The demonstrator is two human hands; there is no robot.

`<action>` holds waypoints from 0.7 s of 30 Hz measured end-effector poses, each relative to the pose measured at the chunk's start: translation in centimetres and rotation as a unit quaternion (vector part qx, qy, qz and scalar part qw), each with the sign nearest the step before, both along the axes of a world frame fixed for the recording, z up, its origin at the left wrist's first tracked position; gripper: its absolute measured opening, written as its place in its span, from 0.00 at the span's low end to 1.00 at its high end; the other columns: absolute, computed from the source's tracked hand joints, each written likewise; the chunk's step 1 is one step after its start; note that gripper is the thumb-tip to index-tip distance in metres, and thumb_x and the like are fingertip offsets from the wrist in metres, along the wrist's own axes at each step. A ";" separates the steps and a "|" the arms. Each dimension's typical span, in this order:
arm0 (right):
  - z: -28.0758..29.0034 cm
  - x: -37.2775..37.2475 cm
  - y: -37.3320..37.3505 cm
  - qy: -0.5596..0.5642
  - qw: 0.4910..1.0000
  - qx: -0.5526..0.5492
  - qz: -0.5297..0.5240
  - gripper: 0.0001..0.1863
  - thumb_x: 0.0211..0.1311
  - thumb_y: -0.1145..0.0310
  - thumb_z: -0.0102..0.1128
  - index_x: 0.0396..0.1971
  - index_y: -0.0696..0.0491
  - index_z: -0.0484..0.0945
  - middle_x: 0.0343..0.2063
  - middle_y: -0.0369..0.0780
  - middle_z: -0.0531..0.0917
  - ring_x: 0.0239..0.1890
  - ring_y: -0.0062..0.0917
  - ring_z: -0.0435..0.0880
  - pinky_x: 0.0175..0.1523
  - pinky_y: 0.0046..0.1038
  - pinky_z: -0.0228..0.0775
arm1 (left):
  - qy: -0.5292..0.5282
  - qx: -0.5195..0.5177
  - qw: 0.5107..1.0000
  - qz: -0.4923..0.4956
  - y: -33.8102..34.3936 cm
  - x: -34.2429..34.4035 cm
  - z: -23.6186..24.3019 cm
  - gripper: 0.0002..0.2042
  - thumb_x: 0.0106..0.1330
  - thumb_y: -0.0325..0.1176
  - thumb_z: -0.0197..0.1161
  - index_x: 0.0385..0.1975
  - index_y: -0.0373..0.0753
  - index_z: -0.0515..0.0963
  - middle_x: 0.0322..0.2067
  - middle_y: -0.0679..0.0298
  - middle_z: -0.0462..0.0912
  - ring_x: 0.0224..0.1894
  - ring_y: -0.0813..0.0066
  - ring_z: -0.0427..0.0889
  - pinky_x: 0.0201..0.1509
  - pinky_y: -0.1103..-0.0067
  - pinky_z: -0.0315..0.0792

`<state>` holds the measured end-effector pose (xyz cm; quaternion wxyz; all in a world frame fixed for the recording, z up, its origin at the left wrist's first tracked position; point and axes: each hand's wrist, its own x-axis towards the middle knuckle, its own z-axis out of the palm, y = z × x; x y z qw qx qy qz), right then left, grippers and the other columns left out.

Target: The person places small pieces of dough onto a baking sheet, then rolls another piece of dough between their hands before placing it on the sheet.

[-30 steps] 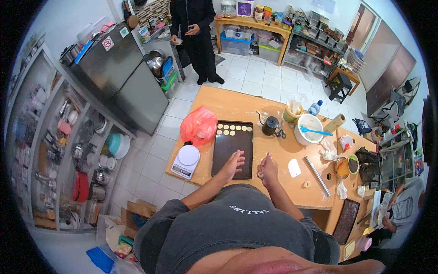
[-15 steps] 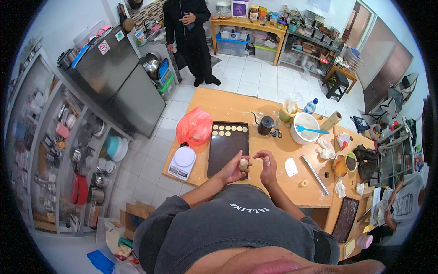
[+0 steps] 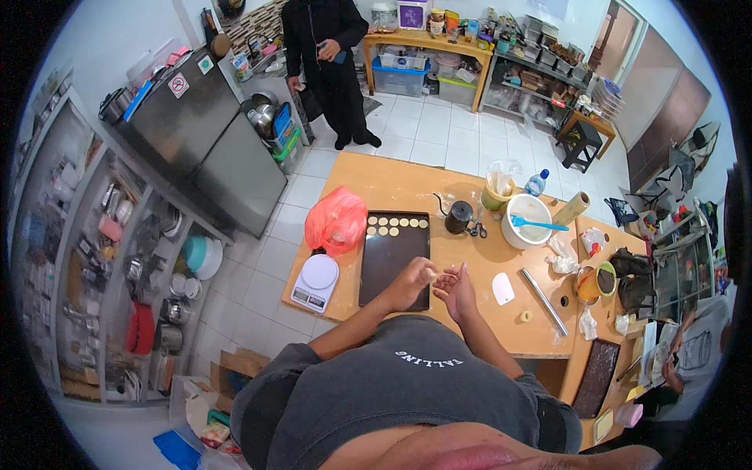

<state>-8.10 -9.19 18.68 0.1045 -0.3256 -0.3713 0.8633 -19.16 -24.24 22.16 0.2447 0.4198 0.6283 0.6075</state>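
My left hand (image 3: 409, 284) is curled over the near right part of a dark baking tray (image 3: 384, 270), its fingers closed round a lump of dough. Only a pale bit of the dough (image 3: 431, 276) shows at the fingertips. Close beside it, my right hand (image 3: 457, 291) is turned palm up with its fingers loosely apart and nothing on it that I can see. Several flat round dough discs (image 3: 393, 222) lie in two rows at the tray's far end. A small pale dough piece (image 3: 525, 316) rests on the table to the right.
Left of the tray are a white kitchen scale (image 3: 319, 274) and a pink plastic bag (image 3: 335, 219). To the right lie a white scraper (image 3: 501, 288) and a metal tube (image 3: 544, 301). Behind stand a black kettle (image 3: 458, 218) and a white bowl (image 3: 528, 222). A person (image 3: 325, 70) stands beyond the table.
My left hand has turned over from palm up, so its fingers now cover most of the dough lump. The right hand has rolled palm up and come nearer to it.
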 end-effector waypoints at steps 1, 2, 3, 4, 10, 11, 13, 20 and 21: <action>0.4 -0.1 -0.3 -0.009 0.997 -0.080 0.009 0.28 0.74 0.40 0.33 0.44 0.50 0.72 0.31 0.38 0.80 0.40 0.31 0.81 0.45 0.38 0.75 | 0.000 -0.001 1.000 0.000 0.0 0.3 1.1 0.29 0.74 0.60 0.43 0.46 0.35 0.74 0.39 0.52 0.76 0.46 0.62 0.77 0.51 0.69 0.71; 0.9 0.1 -0.6 -0.009 0.997 -0.081 0.009 0.28 0.74 0.40 0.33 0.44 0.50 0.72 0.31 0.38 0.80 0.40 0.31 0.81 0.45 0.38 0.75 | 0.011 0.025 0.997 -0.067 0.2 0.8 2.1 0.30 0.74 0.60 0.41 0.53 0.34 0.70 0.49 0.50 0.71 0.56 0.59 0.69 0.60 0.67 0.63; 3.1 0.3 -1.5 0.018 0.987 -0.159 -0.005 0.29 0.73 0.38 0.34 0.42 0.49 0.73 0.31 0.39 0.80 0.39 0.32 0.81 0.44 0.38 0.76 | 0.021 0.053 0.990 -0.132 0.2 1.1 2.7 0.33 0.74 0.60 0.39 0.61 0.34 0.66 0.59 0.47 0.66 0.67 0.57 0.62 0.70 0.64 0.56; 4.3 0.4 -1.9 0.046 0.971 -0.234 -0.020 0.30 0.72 0.36 0.35 0.39 0.48 0.75 0.30 0.40 0.79 0.38 0.33 0.80 0.44 0.39 0.76 | 0.069 0.040 0.990 -0.116 0.4 1.4 2.7 0.34 0.74 0.61 0.39 0.65 0.35 0.64 0.65 0.49 0.62 0.69 0.55 0.60 0.71 0.66 0.55; -2.0 0.5 0.5 0.074 0.974 -0.201 0.081 0.30 0.72 0.38 0.38 0.19 0.47 0.70 0.16 0.34 0.70 0.18 0.24 0.72 0.21 0.24 0.63 | 0.060 -0.056 0.997 0.010 0.2 -0.6 -0.2 0.30 0.75 0.56 0.41 0.66 0.38 0.62 0.64 0.52 0.65 0.67 0.57 0.63 0.69 0.62 0.58; -2.8 0.7 0.6 0.073 0.974 -0.202 0.079 0.30 0.72 0.38 0.38 0.19 0.47 0.70 0.16 0.34 0.70 0.18 0.24 0.72 0.21 0.24 0.63 | 0.059 -0.057 0.997 0.009 0.3 -0.6 -0.6 0.30 0.75 0.56 0.41 0.66 0.38 0.62 0.64 0.52 0.65 0.67 0.57 0.63 0.69 0.62 0.58; -1.8 0.7 0.0 0.023 0.995 -0.087 0.032 0.29 0.74 0.42 0.40 0.17 0.47 0.66 0.11 0.32 0.60 0.09 0.20 0.60 0.14 0.20 0.50 | -0.228 -0.089 0.969 0.029 0.4 -0.6 -0.9 0.30 0.75 0.58 0.39 0.66 0.41 0.63 0.62 0.55 0.67 0.65 0.60 0.64 0.66 0.62 0.61; -0.6 0.4 -1.2 -0.060 0.945 0.322 0.012 0.28 0.76 0.48 0.38 0.17 0.49 0.67 0.12 0.34 0.67 0.09 0.20 0.59 0.17 0.22 0.52 | -0.437 -0.143 0.887 -0.040 0.3 -0.2 -4.0 0.32 0.73 0.64 0.36 0.63 0.46 0.66 0.60 0.62 0.69 0.62 0.69 0.68 0.59 0.64 0.66; 1.8 0.6 -1.9 -0.004 0.908 0.418 0.013 0.27 0.77 0.50 0.38 0.19 0.51 0.70 0.14 0.34 0.70 0.13 0.21 0.63 0.22 0.24 0.57 | -0.439 -0.144 0.886 -0.041 0.3 0.0 -3.4 0.32 0.73 0.64 0.36 0.63 0.46 0.66 0.60 0.62 0.69 0.62 0.69 0.68 0.59 0.64 0.66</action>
